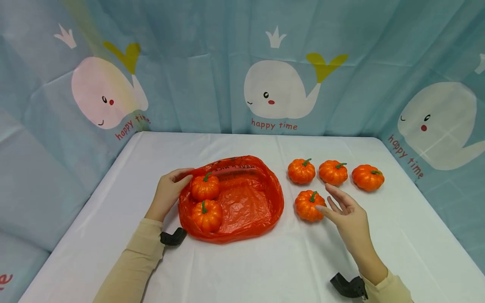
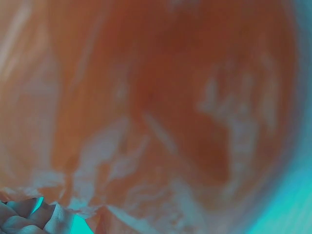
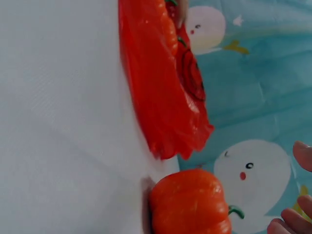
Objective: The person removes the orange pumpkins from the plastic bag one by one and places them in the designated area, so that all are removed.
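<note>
A red plastic bag [image 1: 246, 202] lies wide open on the table, with two small orange pumpkins [image 1: 206, 215] inside its left part. My left hand [image 1: 170, 189] holds the bag's left rim between thumb and fingers; the bag's side fills most of the left wrist view, blurred. To the right of the bag sits another pumpkin [image 1: 308, 206] with a green stem. Over this pumpkin's right side is my right hand [image 1: 348, 219], thumb and fingers spread. In the right wrist view, a gap shows between the fingers [image 3: 295, 222] and the pumpkin [image 3: 190, 202].
Three more pumpkins stand in a row behind: a left one [image 1: 301, 171], a middle one [image 1: 333, 172] and a right one [image 1: 368, 177]. A white cloth covers the table [image 1: 250, 273]. Blue curtains [image 1: 212, 84] with whale prints hang behind and at both sides.
</note>
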Demonstrator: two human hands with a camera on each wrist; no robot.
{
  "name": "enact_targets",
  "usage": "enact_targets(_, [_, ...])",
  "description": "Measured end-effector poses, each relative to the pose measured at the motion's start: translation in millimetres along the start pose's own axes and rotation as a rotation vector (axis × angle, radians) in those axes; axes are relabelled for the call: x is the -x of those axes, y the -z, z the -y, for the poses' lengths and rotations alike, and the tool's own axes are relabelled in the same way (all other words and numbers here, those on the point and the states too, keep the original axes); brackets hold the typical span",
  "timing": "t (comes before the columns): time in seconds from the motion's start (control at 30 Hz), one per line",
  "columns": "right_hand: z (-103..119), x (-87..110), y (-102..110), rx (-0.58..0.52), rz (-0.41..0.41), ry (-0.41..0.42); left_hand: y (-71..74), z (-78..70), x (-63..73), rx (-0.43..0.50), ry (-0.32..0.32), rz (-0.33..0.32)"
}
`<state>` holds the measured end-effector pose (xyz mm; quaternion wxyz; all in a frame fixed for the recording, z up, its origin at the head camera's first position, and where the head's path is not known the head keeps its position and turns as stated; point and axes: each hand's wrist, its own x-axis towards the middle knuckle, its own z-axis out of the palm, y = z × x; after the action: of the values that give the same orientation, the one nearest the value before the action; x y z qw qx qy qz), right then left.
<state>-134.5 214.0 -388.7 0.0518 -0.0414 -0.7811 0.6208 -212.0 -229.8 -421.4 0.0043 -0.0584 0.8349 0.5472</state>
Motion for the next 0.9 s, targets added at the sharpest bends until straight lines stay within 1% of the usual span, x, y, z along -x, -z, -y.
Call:
enact_targets(0.07, [2,1.1,-3,0.019,0.014,0.027,-0.2,0.0,-0.3,-0.004,0.0,0.0])
enact_targets(0.2, [7,0.7,-11,0.011,0.052,0.068,-0.1,0.2,-0.7,-0.012,-0.002,-0.003])
enact_targets(0.47, [11,-4.7,-35,0.038,0.138,0.071,-0.6,0.9,-1.9,-0.007,-0.006,-0.003])
enact_targets(0.6, [11,-8.0,-47,0.046,0.178,0.097,-1.1,0.9,-2.4,0.003,-0.003,-0.004])
enact_targets(0.67, [12,-9.2,-54,0.038,0.196,0.107,-1.0,0.7,-2.3,0.003,0.0,-0.004])
enact_targets(0.8, [17,-11.3,-68,-0.033,0.233,0.122,-0.4,0.3,-1.3,0.001,0.009,0.001])
enact_targets(0.9, [20,-13.2,-78,-0.055,0.259,0.131,-0.4,0.6,-1.3,0.006,0.014,0.001])
